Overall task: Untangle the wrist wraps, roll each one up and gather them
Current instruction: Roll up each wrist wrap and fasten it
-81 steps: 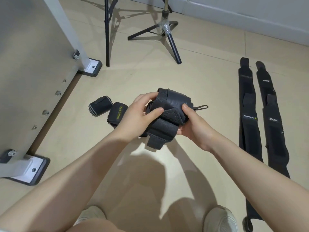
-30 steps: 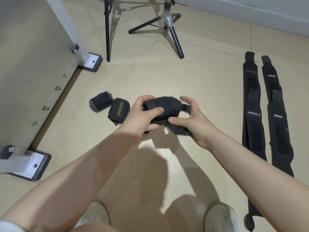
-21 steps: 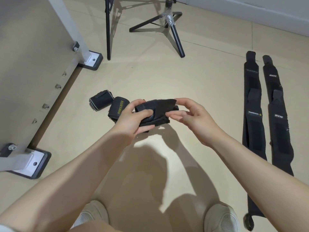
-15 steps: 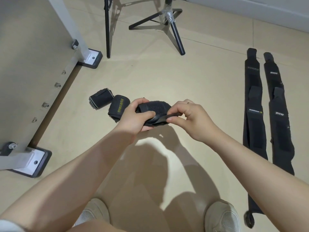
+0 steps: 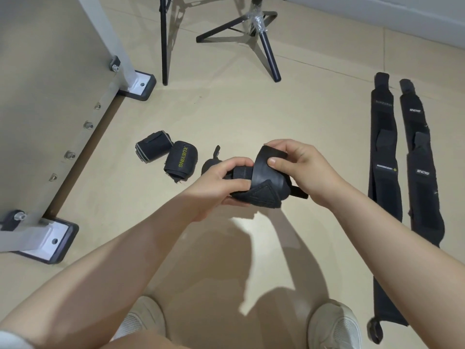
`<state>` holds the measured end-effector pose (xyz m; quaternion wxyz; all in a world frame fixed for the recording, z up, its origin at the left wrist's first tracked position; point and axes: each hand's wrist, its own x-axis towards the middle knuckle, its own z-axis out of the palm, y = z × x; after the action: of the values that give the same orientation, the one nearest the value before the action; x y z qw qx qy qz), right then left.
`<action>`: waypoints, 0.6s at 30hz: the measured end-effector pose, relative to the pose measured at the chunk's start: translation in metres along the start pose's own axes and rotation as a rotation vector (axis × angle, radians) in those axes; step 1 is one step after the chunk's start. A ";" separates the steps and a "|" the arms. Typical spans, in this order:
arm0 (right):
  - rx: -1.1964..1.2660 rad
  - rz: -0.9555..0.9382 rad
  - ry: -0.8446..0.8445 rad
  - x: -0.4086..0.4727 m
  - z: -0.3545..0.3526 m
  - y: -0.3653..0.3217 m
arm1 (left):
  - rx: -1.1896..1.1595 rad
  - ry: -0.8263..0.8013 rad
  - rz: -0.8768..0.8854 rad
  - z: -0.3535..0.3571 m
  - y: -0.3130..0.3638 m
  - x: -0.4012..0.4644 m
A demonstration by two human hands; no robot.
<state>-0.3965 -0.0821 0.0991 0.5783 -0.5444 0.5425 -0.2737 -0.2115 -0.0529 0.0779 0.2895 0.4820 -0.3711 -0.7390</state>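
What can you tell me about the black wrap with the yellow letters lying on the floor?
The wrap with yellow letters is black fabric, rolled into a short fat roll and lying on its side on the beige floor. Its yellow print reads XUEYING. A loose frayed end sticks out at the bottom. It lies against another rolled wrap on its left. No hand touches it.

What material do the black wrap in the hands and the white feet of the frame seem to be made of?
The wrap held by the left hand and right hand looks like matte black woven fabric, probably elastic: it bends softly, and a stitched triangle shows on its end. The frame feet look like white painted metal plates on black, possibly rubber, pads: flat, smooth, with a bolt hole.
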 end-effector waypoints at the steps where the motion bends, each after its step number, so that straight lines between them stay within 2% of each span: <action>1: 0.063 0.064 -0.053 0.000 0.000 0.000 | -0.009 -0.004 -0.009 -0.001 0.001 0.000; 3: 0.128 0.178 -0.121 -0.003 0.003 0.004 | 0.034 0.009 -0.004 -0.001 0.003 -0.001; 6: 0.074 0.248 -0.166 -0.007 0.008 0.017 | 0.246 0.012 0.041 -0.002 -0.003 -0.001; 10: 0.072 0.307 -0.205 -0.002 0.005 0.024 | 0.236 0.014 0.028 -0.006 -0.008 0.002; 12: 0.070 0.395 -0.326 0.001 0.002 0.029 | 0.248 -0.042 0.025 -0.009 -0.005 0.004; 15: 0.061 0.437 -0.550 0.000 0.001 0.035 | 0.426 -0.154 0.034 -0.009 -0.002 0.003; 16: 0.075 0.436 -0.554 -0.001 -0.001 0.037 | 0.449 -0.141 0.040 -0.008 -0.003 0.003; 18: 0.115 0.422 -0.473 0.000 -0.004 0.038 | 0.407 0.002 0.066 -0.006 -0.009 0.006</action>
<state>-0.4109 -0.0739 0.0646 0.7622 -0.4348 0.4775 -0.0439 -0.2088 -0.0544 0.0660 0.2104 0.5190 -0.5281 -0.6384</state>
